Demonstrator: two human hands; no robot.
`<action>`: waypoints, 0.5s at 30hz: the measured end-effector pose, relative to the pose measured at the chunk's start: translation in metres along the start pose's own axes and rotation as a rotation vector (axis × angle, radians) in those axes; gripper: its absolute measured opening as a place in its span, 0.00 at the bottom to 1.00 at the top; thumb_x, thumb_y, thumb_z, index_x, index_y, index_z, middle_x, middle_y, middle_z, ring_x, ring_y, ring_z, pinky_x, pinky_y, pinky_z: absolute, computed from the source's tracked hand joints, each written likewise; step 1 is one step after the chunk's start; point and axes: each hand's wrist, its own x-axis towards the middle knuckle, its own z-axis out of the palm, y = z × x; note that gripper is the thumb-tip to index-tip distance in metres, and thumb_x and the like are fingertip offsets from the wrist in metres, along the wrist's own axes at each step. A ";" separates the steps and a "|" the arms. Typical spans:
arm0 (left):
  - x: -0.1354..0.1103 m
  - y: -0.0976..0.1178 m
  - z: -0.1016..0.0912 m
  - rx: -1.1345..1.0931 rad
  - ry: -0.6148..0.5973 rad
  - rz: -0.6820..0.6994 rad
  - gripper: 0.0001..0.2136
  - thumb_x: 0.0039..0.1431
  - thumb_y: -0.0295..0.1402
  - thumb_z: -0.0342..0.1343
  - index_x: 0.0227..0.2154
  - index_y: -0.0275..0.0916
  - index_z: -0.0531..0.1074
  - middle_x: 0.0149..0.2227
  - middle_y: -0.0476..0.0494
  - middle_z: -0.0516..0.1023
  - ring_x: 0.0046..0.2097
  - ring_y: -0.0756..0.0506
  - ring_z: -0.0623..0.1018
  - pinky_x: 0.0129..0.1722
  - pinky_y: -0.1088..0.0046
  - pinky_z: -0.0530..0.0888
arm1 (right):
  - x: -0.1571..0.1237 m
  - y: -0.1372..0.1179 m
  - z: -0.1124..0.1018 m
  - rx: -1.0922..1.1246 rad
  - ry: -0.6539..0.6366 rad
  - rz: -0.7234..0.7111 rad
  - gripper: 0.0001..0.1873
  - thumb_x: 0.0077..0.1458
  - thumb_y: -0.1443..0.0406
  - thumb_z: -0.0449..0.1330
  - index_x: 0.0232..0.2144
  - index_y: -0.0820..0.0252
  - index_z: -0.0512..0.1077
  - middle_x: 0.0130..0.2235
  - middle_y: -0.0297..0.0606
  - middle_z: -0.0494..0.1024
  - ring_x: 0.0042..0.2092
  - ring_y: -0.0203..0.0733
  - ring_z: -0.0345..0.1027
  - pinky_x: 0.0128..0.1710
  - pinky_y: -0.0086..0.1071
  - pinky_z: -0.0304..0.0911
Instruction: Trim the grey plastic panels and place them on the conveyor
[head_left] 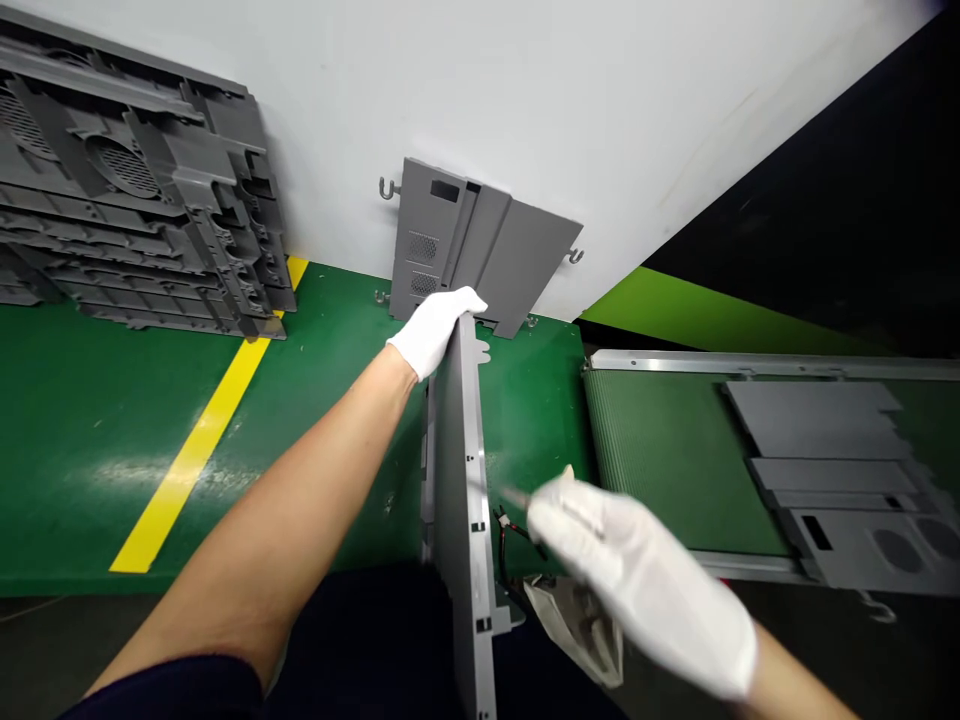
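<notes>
The left hand [439, 325] has its grip on the far end of a grey panel [471, 480], upright on edge at the green bench [532, 420]; the right hand [637, 570] grips a thin tool [516, 496] (blurred) beside it

Grey panel [454, 470]; blurred tool [514, 496], perhaps silvery.

The left forearm [300, 500] is stretched forward, bare, from the lower left; the left hand [439, 328], gloved in white, is held farther out, closed in a grip. The right forearm [795, 682] is angled inward from the lower right; the right hand [637, 570], likewise gloved, is curled tight, slightly blurred.
</notes>
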 end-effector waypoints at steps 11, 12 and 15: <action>-0.004 0.018 -0.008 0.206 -0.102 0.104 0.22 0.63 0.47 0.56 0.19 0.39 0.66 0.22 0.49 0.64 0.26 0.50 0.66 0.29 0.72 0.67 | 0.143 -0.025 -0.060 -0.632 0.178 -0.339 0.27 0.72 0.48 0.44 0.26 0.55 0.64 0.26 0.30 0.67 0.28 0.37 0.58 0.31 0.31 0.55; -0.004 0.018 -0.010 0.212 -0.090 0.092 0.23 0.63 0.50 0.55 0.19 0.39 0.66 0.23 0.49 0.64 0.27 0.50 0.66 0.30 0.72 0.68 | 0.148 -0.029 -0.060 -0.698 0.205 -0.315 0.28 0.72 0.47 0.43 0.25 0.55 0.64 0.26 0.30 0.68 0.27 0.37 0.58 0.31 0.31 0.54; -0.006 0.019 -0.013 0.219 -0.045 0.086 0.24 0.63 0.54 0.55 0.20 0.40 0.66 0.24 0.48 0.66 0.26 0.50 0.68 0.29 0.72 0.69 | 0.154 -0.040 -0.061 -0.857 0.265 -0.270 0.30 0.71 0.44 0.42 0.25 0.55 0.66 0.25 0.31 0.70 0.27 0.38 0.60 0.29 0.31 0.51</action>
